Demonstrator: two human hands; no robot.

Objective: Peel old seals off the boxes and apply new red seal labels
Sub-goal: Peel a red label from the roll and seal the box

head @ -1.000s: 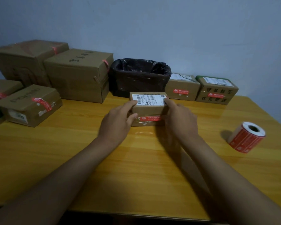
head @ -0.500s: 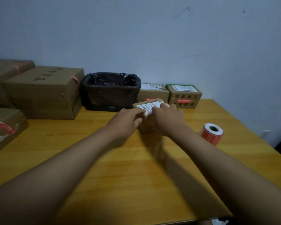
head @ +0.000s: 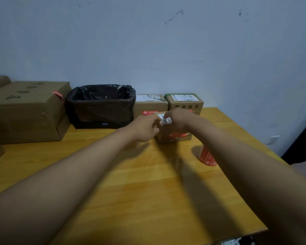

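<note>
The small brown cardboard box (head: pixel 173 134) with a white shipping label on top and a red seal on its near face sits on the yellow wooden table (head: pixel 148 191), just in front of the black-lined bin (head: pixel 101 105). The left hand (head: pixel 145 128) grips its left end; the right hand (head: pixel 177 120) curls over its top. The red label roll (head: pixel 207 157) lies right of the bin, nearer the viewer, partly behind the right forearm.

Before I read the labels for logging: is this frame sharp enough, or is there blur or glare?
Head view: dim; motion blur smears both hands and the small brown cardboard box; its white label is unreadable; no strong glare, soft arm shadows on the yellow wooden table.
</note>
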